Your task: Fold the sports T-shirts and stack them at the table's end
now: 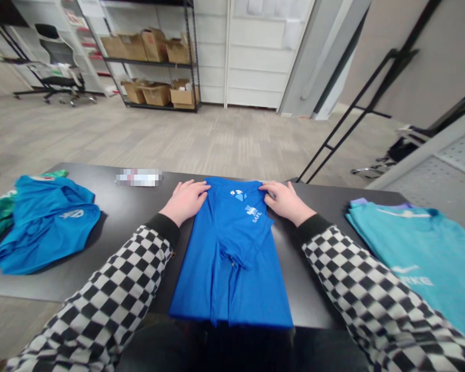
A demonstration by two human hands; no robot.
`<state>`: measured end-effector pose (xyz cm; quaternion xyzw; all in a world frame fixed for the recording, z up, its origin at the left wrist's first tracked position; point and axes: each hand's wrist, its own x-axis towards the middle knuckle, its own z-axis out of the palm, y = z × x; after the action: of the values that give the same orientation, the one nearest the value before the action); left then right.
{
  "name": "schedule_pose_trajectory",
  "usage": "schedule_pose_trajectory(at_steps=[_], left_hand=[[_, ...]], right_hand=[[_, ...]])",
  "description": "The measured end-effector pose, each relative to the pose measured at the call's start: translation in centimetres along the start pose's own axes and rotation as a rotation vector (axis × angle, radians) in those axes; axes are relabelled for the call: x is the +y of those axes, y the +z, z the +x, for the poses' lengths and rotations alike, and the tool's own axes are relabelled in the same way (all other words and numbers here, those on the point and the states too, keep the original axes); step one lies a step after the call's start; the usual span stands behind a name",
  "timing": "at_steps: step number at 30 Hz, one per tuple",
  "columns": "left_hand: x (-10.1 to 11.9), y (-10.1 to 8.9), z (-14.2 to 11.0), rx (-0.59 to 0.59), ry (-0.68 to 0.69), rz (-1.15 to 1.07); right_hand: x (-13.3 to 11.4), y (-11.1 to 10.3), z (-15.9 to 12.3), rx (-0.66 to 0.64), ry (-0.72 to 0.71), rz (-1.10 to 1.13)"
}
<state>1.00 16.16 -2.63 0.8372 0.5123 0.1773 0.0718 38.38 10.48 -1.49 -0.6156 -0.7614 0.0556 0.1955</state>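
resting at the two upper corners of a folded blue shirt (236, 235), both hands meet the cloth in the middle of the frame. the left hand (189, 199) lies palm down with its fingers a little apart; the right hand (282, 200) has its fingers bent at the corner. whether either one pinches the fabric, i cannot tell. the shirt lies on a dark table (163, 194), white marks on its upper part, its hem at the table's near edge, lower centre. a crumpled blue garment (50, 222) sits at the left of the frame, and a teal shirt (430, 248) at the lower right.
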Motion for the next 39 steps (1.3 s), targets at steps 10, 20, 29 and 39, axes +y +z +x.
schedule_pose_trajectory(at_steps=[10,20,29,39], left_hand=[[-0.5,-0.2,-0.1,-0.009,-0.053,0.014],[-0.6,-0.1,0.0,-0.009,-0.06,0.013],[3.9,-1.4,-0.9,-0.045,0.395,-0.165],[4.2,-0.7,-1.1,-0.258,0.387,-0.129]], right_hand=[[0.7,0.5,0.0,-0.031,0.046,0.032],[1.8,0.5,0.1,-0.076,0.031,0.088],[2.3,0.4,1.0,0.109,0.108,0.024],[3.3,0.8,5.0,-0.015,0.001,0.019]])
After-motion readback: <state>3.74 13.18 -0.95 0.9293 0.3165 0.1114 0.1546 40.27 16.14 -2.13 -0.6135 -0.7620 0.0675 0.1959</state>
